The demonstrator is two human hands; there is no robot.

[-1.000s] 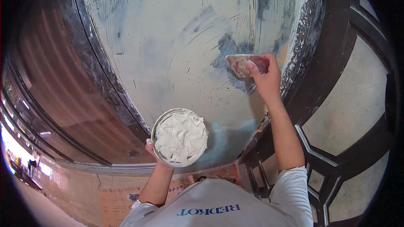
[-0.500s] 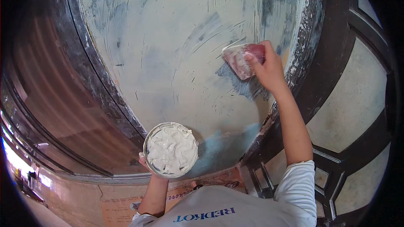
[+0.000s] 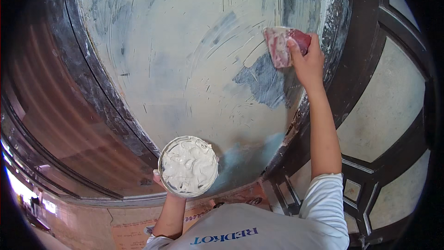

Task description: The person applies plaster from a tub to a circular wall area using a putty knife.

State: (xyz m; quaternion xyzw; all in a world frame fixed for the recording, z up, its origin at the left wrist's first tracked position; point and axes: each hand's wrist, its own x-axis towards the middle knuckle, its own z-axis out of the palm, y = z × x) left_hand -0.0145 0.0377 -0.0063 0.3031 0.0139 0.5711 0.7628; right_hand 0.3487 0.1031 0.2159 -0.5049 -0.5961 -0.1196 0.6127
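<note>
My right hand [image 3: 306, 60] grips a red putty spreader [image 3: 279, 48] smeared with pale filler, its wide edge against the upright panel [image 3: 185, 78]. That panel is coated in cream filler with curved streaks, and a bare grey patch [image 3: 264, 81] shows just below the spreader. Lower down, my left hand [image 3: 159, 178] holds a round tub [image 3: 162, 176] from beneath. Thick off-white putty [image 3: 189, 165] fills the tub in uneven swirls. Most of the left hand's fingers are hidden under the tub.
Dark, filler-stained frame strips [image 3: 99, 76] border the panel on the left and right. Further right stands dark framing with pale inset panels [image 3: 377, 97]. Brown glossy panelling [image 3: 60, 111] lies to the left. Printed cardboard [image 3: 132, 235] covers part of the floor.
My right hand has moved the spreader up and to the right across the panel, uncovering more of the grey patch. The left hand and tub stay almost in place.
</note>
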